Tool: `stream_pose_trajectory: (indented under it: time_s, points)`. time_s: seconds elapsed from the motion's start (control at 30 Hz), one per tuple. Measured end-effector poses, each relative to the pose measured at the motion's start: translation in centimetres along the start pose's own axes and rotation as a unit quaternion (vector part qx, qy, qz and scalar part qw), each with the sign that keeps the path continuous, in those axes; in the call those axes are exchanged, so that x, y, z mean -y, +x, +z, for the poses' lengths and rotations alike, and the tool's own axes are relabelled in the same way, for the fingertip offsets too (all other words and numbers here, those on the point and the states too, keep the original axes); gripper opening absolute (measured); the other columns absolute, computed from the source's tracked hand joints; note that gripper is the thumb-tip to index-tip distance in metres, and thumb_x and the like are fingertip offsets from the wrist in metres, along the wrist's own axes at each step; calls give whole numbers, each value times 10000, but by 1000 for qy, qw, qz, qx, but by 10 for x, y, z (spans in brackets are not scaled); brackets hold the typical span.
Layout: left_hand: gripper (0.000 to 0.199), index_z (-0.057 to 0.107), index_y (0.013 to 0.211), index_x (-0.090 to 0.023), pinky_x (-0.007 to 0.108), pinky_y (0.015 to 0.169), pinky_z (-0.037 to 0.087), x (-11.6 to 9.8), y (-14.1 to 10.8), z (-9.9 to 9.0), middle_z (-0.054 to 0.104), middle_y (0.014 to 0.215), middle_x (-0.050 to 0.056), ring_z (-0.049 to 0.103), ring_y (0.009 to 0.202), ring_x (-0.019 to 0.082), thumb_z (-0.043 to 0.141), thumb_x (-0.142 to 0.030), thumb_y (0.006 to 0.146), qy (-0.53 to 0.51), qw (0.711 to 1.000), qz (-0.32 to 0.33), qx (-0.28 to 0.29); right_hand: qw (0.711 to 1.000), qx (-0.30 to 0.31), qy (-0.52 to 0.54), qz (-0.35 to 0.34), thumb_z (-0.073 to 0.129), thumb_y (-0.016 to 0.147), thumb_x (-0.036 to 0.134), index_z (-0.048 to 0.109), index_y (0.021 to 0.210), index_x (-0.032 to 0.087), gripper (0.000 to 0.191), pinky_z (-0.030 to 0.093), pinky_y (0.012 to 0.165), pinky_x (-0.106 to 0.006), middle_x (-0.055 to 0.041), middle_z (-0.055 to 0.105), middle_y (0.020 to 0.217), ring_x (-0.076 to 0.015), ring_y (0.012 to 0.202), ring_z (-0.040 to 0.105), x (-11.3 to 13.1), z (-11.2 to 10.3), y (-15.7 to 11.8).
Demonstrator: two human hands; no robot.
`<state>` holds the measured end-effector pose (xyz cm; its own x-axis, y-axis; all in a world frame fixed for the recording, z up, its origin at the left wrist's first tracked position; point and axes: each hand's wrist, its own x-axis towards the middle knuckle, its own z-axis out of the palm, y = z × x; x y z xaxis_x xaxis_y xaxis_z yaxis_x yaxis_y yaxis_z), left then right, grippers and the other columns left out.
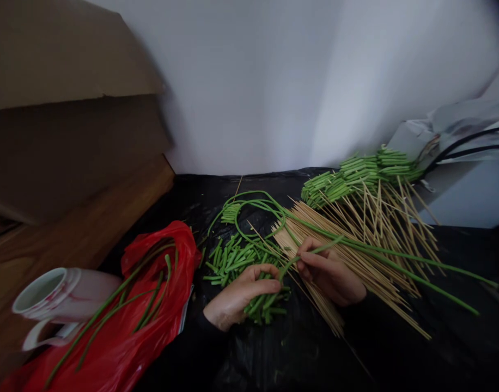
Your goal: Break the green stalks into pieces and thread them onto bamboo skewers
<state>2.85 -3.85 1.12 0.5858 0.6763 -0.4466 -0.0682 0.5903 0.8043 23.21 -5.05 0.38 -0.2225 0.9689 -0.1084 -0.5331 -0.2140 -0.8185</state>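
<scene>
My left hand [249,291] is closed, with thumb and fingers pinching a green garlic scape [289,265]. Farther along the same stem, my right hand [329,275] grips it between thumb and fingertips, and its pale end sticks out beyond. Under and around my left hand lies a heap of short cut scape pieces [233,257]. Long whole scapes [390,251] curl behind my hands and run off to the right. A thick bundle of bamboo skewers [351,261] lies behind and beside my right hand.
Skewered rows of scape pieces [359,174] are stacked at the back right. On the left, a red plastic bag [163,305] holds more scapes beside a tipped white mug [78,294]. Black plastic sheeting [274,359] covers the work surface. A cardboard box [70,60] stands back left.
</scene>
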Motion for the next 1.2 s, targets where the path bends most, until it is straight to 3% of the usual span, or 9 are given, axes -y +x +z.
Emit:
stream_pose_trajectory:
  time_s: [0.13,0.27,0.4,0.57,0.73,0.87,1.2]
  points:
    - [324,628,879,-155,182,536,397,-1,1,1,604,698,-22,542,583,79,826,-268,648,-93,990,61,-85,1000,10,-27,-10,842,695,317,607,753,196,271,368,513,-189,2,698,683,-77,546,547,-3,1,0]
    - [339,613,899,-168,180,531,369,0,4,0,583,696,-35,527,595,77,829,-253,653,-146,977,81,-129,998,19,-64,-14,858,671,304,622,737,198,267,374,527,-203,13,698,671,-78,546,543,-12,5,0]
    - [335,584,909,-173,183,528,354,1,6,2,551,681,-41,498,587,78,814,-257,680,-161,974,105,-122,996,20,-87,-12,873,648,308,629,742,196,284,375,534,-208,18,693,671,-75,547,537,-16,8,0]
    - [238,577,844,-171,171,482,308,0,5,3,477,639,-52,416,525,55,766,-283,755,-152,981,112,-51,998,31,-60,-11,851,682,313,619,755,202,267,362,524,-203,12,718,686,-75,539,552,-15,6,0]
    - [322,672,1127,-165,159,503,332,-4,1,0,587,810,4,468,574,45,702,-289,831,-121,984,123,-33,998,32,-55,-12,836,698,283,608,744,198,247,360,518,-199,11,720,687,-76,547,560,-16,5,-1]
    - [328,704,1120,-158,163,516,355,-2,2,-4,602,861,25,477,583,40,716,-315,832,-110,984,143,-2,998,31,-52,-8,835,692,290,600,741,198,257,361,516,-202,8,720,685,-78,544,551,-17,6,-1]
    - [347,675,943,-144,171,484,360,6,6,2,535,648,-28,472,517,58,800,-395,738,-83,982,151,-82,996,33,-86,7,843,682,315,609,743,189,273,370,498,-193,-1,723,666,-83,532,566,-21,10,-1]
